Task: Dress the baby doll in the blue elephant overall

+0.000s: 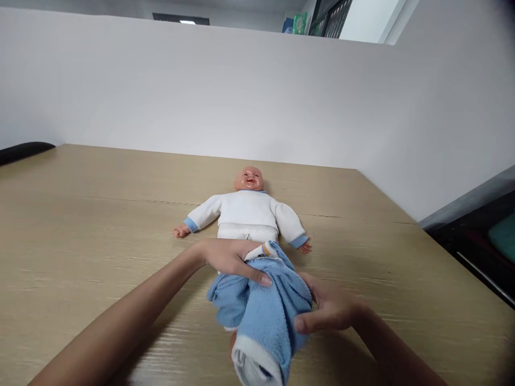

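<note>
A baby doll (249,206) lies on its back on the table, head away from me, in a white top with blue cuffs. Blue trousers (267,305) with white hems cover its legs in part; the near leg opening points toward me. My left hand (235,260) lies across the doll's waist, its thumb pressing the trousers' upper part and its other fingers hidden behind the cloth. On the right side, my right hand (328,303) grips the trouser leg between thumb and fingers. A bit of the doll's foot or leg shows below the left trouser leg.
The wooden table (100,225) reaches back to a white wall (201,91). Dark chair-like shapes stand at the far left (24,150) and the right edge (475,246). Above the wall, a green package (300,24) shows.
</note>
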A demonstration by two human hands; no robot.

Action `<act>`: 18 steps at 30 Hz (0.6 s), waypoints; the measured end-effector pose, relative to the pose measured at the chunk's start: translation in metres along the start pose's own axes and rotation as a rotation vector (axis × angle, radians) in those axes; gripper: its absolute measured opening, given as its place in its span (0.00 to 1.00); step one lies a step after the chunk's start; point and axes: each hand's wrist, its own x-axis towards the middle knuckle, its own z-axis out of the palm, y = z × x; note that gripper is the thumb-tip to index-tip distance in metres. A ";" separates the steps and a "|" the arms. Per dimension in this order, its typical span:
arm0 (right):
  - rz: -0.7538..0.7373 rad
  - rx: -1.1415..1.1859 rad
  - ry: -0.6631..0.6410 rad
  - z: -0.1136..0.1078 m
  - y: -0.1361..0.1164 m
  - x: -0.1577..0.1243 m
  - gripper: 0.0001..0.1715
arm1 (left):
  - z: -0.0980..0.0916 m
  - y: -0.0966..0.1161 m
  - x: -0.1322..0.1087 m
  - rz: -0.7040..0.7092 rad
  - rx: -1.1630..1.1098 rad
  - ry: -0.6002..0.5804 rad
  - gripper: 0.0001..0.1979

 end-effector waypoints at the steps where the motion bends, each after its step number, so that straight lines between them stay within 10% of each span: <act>1: 0.002 0.001 0.027 0.000 0.002 0.000 0.31 | 0.000 0.000 0.000 0.005 -0.003 0.012 0.17; 9: -0.086 0.307 0.385 -0.003 0.026 0.021 0.37 | -0.010 -0.011 -0.004 -0.046 -0.195 -0.274 0.25; 18: 0.033 0.146 -0.009 0.009 0.003 0.005 0.45 | -0.006 -0.007 -0.003 -0.054 -0.070 -0.156 0.23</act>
